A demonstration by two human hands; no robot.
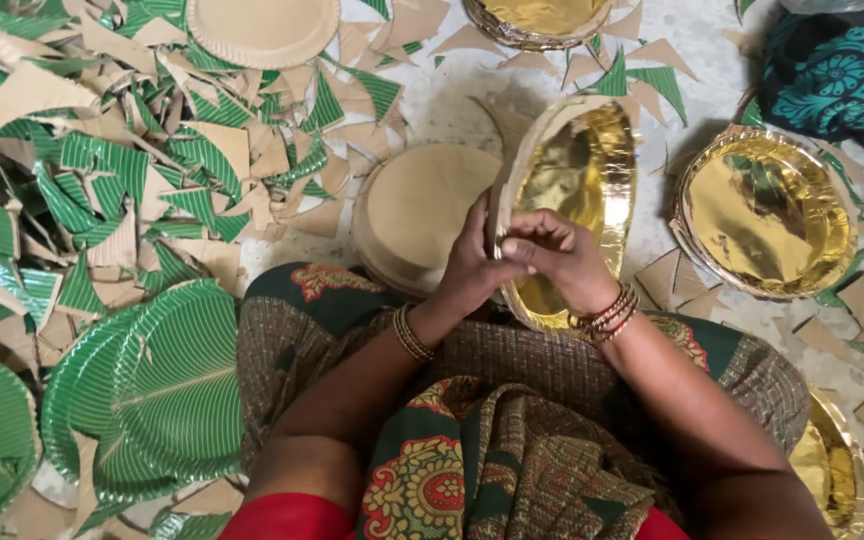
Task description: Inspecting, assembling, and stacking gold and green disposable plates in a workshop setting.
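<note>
A stack of gold foil paper plates (580,170) stands tilted on its edge in front of my lap. My left hand (472,262) grips the near left rim of that stack, fingers curled on its brown back. On the gold face of the same rim lies my right hand (552,255), its fingers pinching the edge beside the left hand. Both wrists wear bangles. Just left of the hands lies a stack of brown plate backs (414,210), face down on the floor.
Green striped plates (167,385) lie at the lower left. Green and brown paper offcuts (102,170) cover the floor at left. More gold plates sit at right (764,212), top (540,22) and lower right (832,475). A brown plate (262,30) lies at the top left.
</note>
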